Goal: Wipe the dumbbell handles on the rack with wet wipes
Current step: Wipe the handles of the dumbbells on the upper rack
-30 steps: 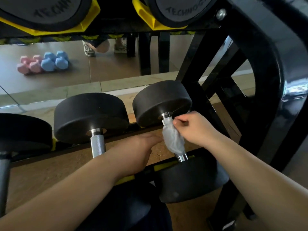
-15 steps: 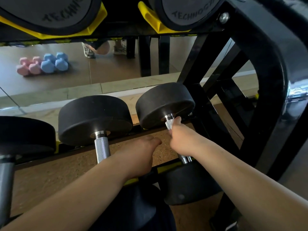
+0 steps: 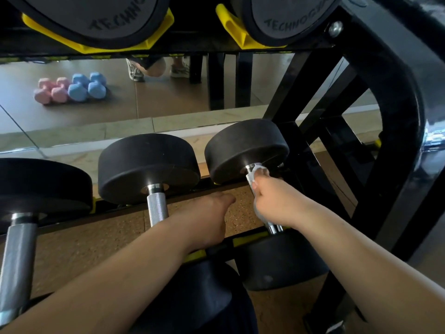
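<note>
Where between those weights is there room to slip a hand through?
Free: the gap between the left handle and middle handle, floor showing. The gap between middle handle and right handle holds the left hand. Beyond the right hand and wet wipe, the rack frame crowds in.

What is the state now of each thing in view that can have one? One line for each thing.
right hand: grips the wet wipe around the rightmost handle.
wet wipe: wrapped on that handle, bunched near the far head.
rightmost handle: mostly covered by hand and wipe.
middle handle: bare, no hand on it.
leftmost handle: bare, no hand on it.
left hand: low between the middle and rightmost dumbbells, fingers hidden.
</note>
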The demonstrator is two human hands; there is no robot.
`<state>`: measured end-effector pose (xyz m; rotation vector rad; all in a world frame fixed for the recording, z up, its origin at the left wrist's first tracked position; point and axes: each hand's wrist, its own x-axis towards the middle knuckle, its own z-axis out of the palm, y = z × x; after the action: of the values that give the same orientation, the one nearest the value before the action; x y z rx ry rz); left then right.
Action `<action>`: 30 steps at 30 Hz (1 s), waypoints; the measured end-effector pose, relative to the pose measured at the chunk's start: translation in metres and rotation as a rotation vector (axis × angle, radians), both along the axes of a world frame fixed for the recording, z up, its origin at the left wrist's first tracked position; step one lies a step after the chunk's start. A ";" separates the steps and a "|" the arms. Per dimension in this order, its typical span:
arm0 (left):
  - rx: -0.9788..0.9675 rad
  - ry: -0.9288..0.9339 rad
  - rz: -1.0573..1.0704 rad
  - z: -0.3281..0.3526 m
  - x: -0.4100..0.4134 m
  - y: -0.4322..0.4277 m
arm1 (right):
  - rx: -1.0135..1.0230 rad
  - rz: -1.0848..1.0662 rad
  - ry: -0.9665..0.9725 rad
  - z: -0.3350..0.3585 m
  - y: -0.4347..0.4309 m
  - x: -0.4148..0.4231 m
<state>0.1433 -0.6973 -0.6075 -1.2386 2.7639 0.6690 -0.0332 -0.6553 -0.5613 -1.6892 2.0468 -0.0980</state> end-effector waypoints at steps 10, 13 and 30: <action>0.004 0.068 0.022 -0.001 0.002 0.004 | -0.084 0.188 0.049 0.022 0.029 -0.008; 0.040 0.060 0.068 -0.002 0.003 0.003 | -0.295 -0.028 -0.002 0.030 0.026 -0.016; 0.068 0.041 0.049 0.002 -0.001 0.007 | 0.055 0.100 -0.118 -0.006 0.005 -0.014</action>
<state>0.1421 -0.6906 -0.6052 -1.2968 2.7266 0.7935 -0.0473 -0.6501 -0.5673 -1.7074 1.8598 -0.1040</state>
